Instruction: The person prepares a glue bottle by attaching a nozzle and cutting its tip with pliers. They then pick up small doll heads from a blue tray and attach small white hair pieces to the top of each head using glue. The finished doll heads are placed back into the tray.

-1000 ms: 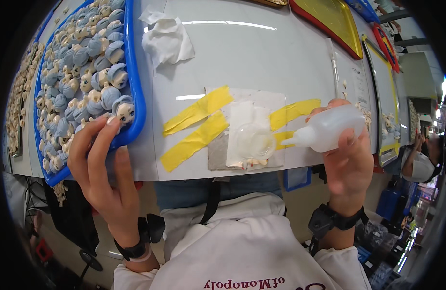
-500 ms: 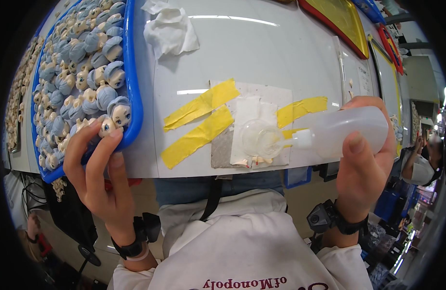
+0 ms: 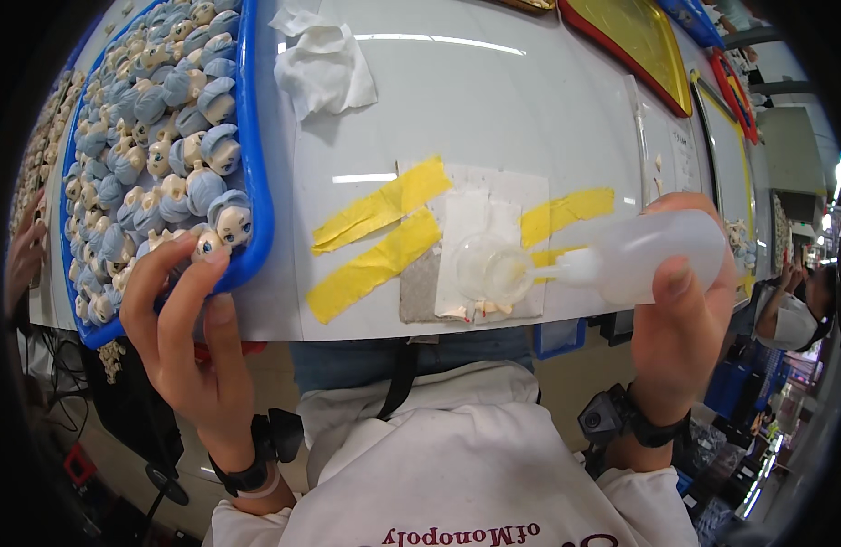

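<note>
My right hand (image 3: pixel 690 301) is wrapped around a translucent white squeeze bottle (image 3: pixel 653 251), tilted on its side. Its narrow nozzle points left, at the edge of a small clear round dish (image 3: pixel 495 271). That dish sits on a white pad stuck over a grey board (image 3: pixel 422 287). At the left, my left hand (image 3: pixel 188 337) rests at the near corner of a blue tray (image 3: pixel 254 173), fingers apart and hooked over the rim. Its fingertips touch or nearly touch a doll head (image 3: pixel 208 242) with light blue hair, among many alike in the tray.
Yellow tape strips (image 3: pixel 375 264) lie across the board and white table. Crumpled white tissue (image 3: pixel 325 68) is at the back left. Yellow and red trays (image 3: pixel 626 41) stand at the back right. Another person's hand (image 3: pixel 24 255) shows at the far left.
The bottle has shifted slightly left and its nozzle now meets the dish's edge. My left hand has stayed at the tray. Another person's hand has come in at the far left.
</note>
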`<state>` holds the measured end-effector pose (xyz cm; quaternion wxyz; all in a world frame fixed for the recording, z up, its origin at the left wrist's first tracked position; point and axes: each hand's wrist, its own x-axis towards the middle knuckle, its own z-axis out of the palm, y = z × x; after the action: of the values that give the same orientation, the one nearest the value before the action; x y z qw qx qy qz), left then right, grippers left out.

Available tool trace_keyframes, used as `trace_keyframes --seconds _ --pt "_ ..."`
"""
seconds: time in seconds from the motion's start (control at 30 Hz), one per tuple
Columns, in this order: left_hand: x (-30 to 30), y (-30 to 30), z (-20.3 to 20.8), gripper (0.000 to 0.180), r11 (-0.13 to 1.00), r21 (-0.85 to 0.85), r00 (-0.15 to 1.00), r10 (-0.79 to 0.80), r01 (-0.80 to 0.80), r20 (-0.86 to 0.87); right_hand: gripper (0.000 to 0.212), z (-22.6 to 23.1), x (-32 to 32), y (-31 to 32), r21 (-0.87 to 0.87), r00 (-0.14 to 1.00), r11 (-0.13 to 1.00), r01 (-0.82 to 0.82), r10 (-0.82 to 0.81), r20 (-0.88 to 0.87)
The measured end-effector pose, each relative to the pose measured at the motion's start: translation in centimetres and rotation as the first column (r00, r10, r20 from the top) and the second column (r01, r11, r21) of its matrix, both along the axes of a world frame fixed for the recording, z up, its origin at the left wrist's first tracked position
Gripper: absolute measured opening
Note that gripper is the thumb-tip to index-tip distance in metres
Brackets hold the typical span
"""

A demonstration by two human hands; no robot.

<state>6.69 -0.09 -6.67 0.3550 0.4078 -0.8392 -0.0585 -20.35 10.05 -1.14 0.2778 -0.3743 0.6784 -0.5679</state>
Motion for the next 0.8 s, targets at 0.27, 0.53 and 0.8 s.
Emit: trace_keyframes --seconds 0.27,0.53,0.8 --pt "-0.7 -1.1 2.2 0.02 0.999 0.039 0.999 0.031 -0.03 -0.034 0.053 0.2 -1.9 0.2 -0.051 0.924 0.99 -0.129 0.138 0.357" --pt "-1.4 -2.3 2.9 0.023 0.998 0.052 0.976 0.015 -0.027 0.219 0.04 2.0 -4.7 -5.3 0.012 0.978 0.985 -0.17 0.17 -0.123" --pt "-1.8 -2.3 3.6 0.022 0.99 0.126 0.983 0.037 -0.061 0.181 0.037 0.2 -8.8 -9.3 0.153 0.907 0.929 -0.337 0.364 -0.213"
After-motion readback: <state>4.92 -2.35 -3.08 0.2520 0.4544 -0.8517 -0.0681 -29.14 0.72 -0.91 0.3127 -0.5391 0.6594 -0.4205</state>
